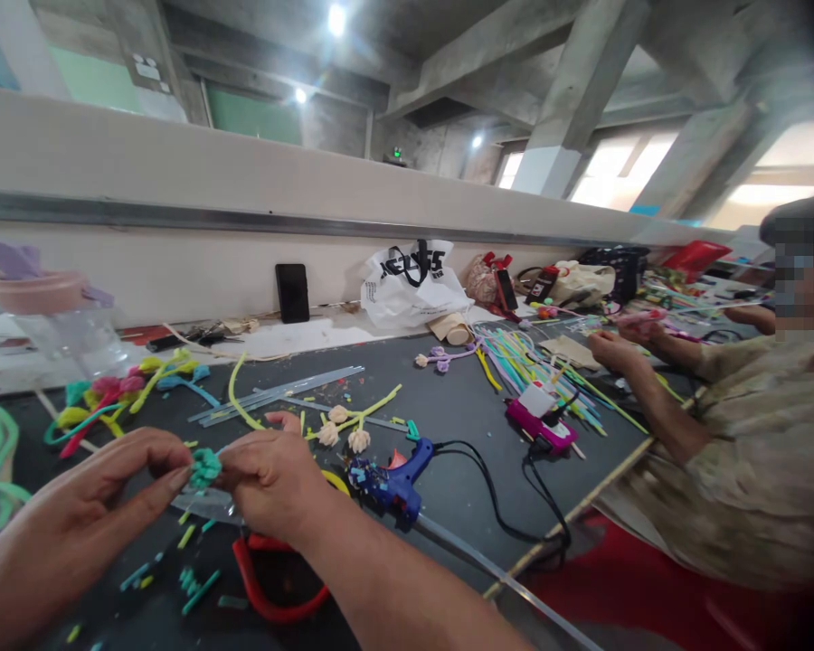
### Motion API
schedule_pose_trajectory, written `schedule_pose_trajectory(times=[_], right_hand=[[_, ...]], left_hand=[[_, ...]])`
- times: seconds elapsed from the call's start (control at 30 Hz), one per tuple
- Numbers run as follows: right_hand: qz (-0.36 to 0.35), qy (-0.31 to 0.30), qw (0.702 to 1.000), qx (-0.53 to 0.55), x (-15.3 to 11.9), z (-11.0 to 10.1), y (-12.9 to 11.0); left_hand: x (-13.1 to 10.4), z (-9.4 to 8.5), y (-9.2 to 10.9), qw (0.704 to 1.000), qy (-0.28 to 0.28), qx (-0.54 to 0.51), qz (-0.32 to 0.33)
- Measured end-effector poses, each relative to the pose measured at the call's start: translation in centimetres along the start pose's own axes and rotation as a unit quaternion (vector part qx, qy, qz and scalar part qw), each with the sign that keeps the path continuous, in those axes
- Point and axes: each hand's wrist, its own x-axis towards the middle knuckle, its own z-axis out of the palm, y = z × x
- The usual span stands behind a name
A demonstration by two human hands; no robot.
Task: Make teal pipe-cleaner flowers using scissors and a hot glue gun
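A small teal fuzzy flower [205,468] is pinched between my two hands above the dark table. My left hand [126,484] holds its left side with thumb and index finger. On its right side, the closed fingers of my right hand [268,475] grip it. Just beyond my right hand lies a yellow-green stem with cream flowers [359,440]. A blue glue gun [393,479] rests to the right, a long clear glue stick [488,565] extending from its rear. Red-handled scissors [278,610] lie partly under my right forearm, near short teal and green cuttings [200,588].
Clear glue sticks [278,395], colourful finished stems [112,398] and a lidded jar [68,325] stand or lie at the left and back. A magenta power strip [541,427] sits right, its cables crossing the table. Another person [752,443] works at the right edge.
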Motion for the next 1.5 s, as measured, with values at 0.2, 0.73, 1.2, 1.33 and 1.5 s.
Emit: schedule_pose_trajectory(times=[0.2,0.73,1.2,1.33,1.5], right_hand=[[0.012,0.008,1.000,0.002,0.1,0.2,0.2],[-0.059,-0.005,0.998,-0.019,0.1,-0.8,0.3],[-0.056,0.023,0.998,0.007,-0.1,-0.3,0.4],[-0.026,0.062,0.997,0.045,-0.2,0.3,-0.2],[0.012,0.078,0.992,0.096,-0.2,0.6,-1.3]], left_hand=[[-0.3,-0.2,-1.3,0.998,-0.050,0.004,0.033],[0.1,-0.9,2.2,0.990,-0.070,0.085,0.083],[0.1,-0.5,2.1,0.995,-0.041,0.065,0.064],[-0.1,-0.5,2.4,0.995,0.091,0.036,-0.005],[-0.6,-0.2,3.0,0.969,0.206,0.046,-0.130]])
